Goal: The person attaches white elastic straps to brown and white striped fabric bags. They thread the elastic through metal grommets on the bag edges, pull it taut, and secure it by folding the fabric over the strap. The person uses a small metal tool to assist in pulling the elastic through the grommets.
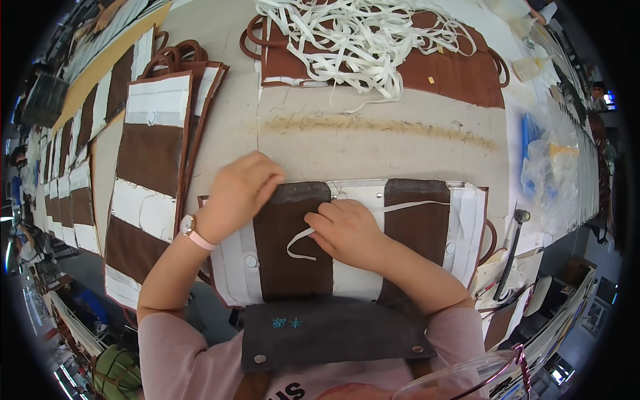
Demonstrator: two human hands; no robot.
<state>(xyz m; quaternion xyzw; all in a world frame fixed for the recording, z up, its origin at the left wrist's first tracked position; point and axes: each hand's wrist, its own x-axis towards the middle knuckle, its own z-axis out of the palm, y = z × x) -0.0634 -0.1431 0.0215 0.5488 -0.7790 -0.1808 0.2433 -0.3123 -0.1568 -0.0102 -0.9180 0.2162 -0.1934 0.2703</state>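
Note:
A brown and white striped bag panel (360, 280) lies flat before me, edged in brown, with white round snaps and part of a brown handle at its right side. My right hand (350, 233) rests on it near the middle of its far edge, fingers curled round a narrow white tape (417, 205). One end of the tape curls out left of the fingers; the rest runs right across the panel. Just past the panel's far left edge, my left hand (247, 183) is raised with its fingertips pinched together. Whatever they may hold is hidden.
A tangled heap of white tape (367, 47) covers another brown bag piece (447, 77) at the back. More striped bags (150, 157) are stacked on the left. To the right lie a black-handled hammer (512, 253) and clear plastic bags (550, 173).

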